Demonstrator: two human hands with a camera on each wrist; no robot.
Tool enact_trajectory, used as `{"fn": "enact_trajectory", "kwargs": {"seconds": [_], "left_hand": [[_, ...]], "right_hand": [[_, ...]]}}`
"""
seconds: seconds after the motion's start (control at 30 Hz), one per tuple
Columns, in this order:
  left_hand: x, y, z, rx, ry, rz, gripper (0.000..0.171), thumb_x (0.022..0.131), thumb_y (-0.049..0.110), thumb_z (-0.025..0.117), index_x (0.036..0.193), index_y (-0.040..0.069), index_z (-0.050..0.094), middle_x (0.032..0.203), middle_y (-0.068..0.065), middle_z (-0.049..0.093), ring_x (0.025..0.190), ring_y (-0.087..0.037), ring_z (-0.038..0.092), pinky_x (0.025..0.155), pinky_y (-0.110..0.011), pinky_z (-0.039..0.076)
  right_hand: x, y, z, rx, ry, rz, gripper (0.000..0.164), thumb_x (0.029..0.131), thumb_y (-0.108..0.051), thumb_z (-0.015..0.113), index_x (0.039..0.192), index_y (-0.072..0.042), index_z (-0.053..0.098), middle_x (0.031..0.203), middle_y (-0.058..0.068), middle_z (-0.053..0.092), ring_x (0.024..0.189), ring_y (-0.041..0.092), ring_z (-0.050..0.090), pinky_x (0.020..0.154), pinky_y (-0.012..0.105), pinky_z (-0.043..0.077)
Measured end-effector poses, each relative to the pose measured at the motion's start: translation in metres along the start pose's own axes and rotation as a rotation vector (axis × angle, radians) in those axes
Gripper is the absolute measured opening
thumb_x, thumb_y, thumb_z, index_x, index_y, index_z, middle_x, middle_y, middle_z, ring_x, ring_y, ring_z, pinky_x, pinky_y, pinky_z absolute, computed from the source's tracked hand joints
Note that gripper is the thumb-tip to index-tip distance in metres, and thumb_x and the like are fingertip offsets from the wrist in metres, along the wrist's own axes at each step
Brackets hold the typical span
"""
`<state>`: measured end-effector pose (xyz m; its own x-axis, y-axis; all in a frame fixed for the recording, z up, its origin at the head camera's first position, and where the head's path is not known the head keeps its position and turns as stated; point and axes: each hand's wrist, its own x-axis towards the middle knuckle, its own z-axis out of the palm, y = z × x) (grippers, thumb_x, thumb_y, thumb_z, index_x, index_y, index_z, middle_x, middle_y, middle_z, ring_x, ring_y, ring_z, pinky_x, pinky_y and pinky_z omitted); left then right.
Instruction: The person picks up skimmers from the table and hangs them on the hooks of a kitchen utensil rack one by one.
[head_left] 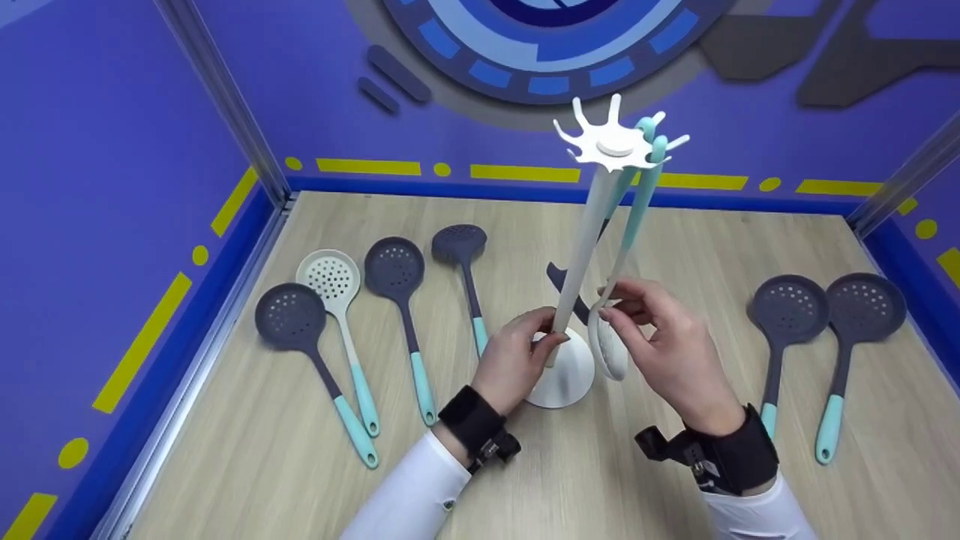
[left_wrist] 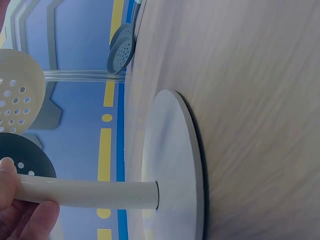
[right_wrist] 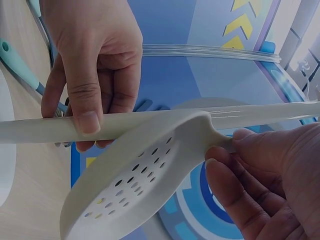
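A white utensil stand rises from a round base, with a ring of prongs at its top. My left hand grips its pole low down, thumb and fingers on either side. My right hand pinches the neck of a white skimmer, whose holed head hangs beside the pole. That skimmer's mint handle reaches up to the prongs. Behind it, a dark utensil with a mint handle also hangs from the stand; in the left wrist view its head shows holes.
On the wooden table at left lie a dark skimmer, a white one, another dark one and a dark ladle-like strainer. Two dark skimmers lie at right. Blue printed walls border the table.
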<state>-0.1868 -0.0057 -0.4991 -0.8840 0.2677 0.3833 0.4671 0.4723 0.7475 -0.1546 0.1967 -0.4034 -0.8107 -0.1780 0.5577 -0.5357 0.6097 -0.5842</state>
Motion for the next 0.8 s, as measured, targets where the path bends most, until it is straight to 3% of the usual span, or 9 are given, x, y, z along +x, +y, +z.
{"fn": "enact_trajectory", "kwargs": {"seconds": [0.8], "left_hand": [[0.0006, -0.0004, -0.0003, 0.009, -0.014, 0.004, 0.030, 0.100, 0.035, 0.063, 0.125, 0.019, 0.066, 0.110, 0.003, 0.073, 0.104, -0.006, 0.069, 0.080, -0.015, 0.057]], "right_hand": [[-0.0002, 0.0033, 0.0010, -0.013, -0.022, 0.017, 0.032, 0.094, -0.010, 0.074, 0.125, -0.009, 0.067, 0.108, -0.003, 0.075, 0.087, 0.007, 0.069, 0.073, 0.007, 0.049]]}}
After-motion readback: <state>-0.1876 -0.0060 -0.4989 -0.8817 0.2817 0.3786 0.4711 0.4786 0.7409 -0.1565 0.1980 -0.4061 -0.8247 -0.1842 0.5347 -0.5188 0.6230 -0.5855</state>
